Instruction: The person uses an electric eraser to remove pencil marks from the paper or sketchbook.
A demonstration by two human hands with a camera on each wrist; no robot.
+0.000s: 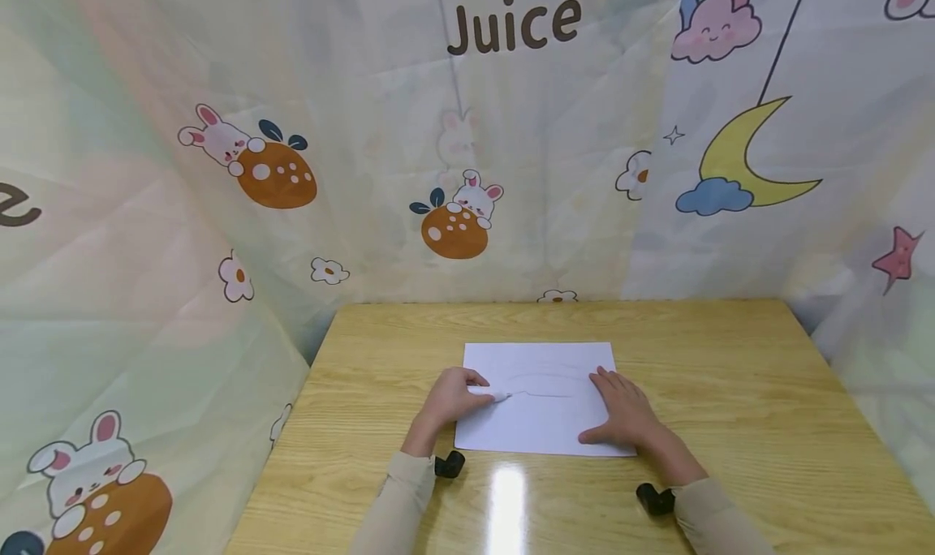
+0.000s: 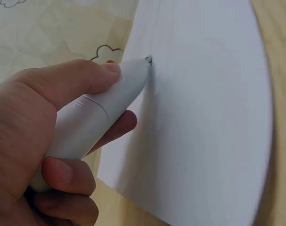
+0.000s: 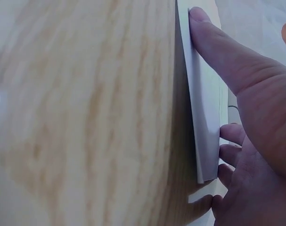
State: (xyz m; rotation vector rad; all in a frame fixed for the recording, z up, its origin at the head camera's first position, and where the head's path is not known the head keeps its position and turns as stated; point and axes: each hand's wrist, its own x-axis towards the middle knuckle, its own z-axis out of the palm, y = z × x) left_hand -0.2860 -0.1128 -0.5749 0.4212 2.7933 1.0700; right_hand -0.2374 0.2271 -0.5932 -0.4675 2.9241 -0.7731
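Observation:
A sheet of white paper [image 1: 526, 429] lies on the wooden table, with faint grey lines [image 1: 551, 395] across its upper middle. At the sheet's left side, my left hand [image 1: 449, 397] holds a thick white pen [image 1: 485, 391] between thumb and fingers. Seen from the left wrist, the pen [image 2: 79, 127] tapers to a small metallic tip that meets or nearly meets the paper [image 2: 204, 117]. My right hand [image 1: 624, 409] rests with spread fingers on the sheet's right edge. In the right wrist view its thumb [image 3: 218, 44] lies on the paper [image 3: 208, 136], whose near edge lifts slightly.
The wooden table [image 1: 730, 393] extends around the sheet on all sides. Behind it and to the sides hangs a curtain [image 1: 365, 174] printed with cartoon rabbits. A black device [image 1: 449, 464] sits at the left wrist and another [image 1: 655, 500] at the right.

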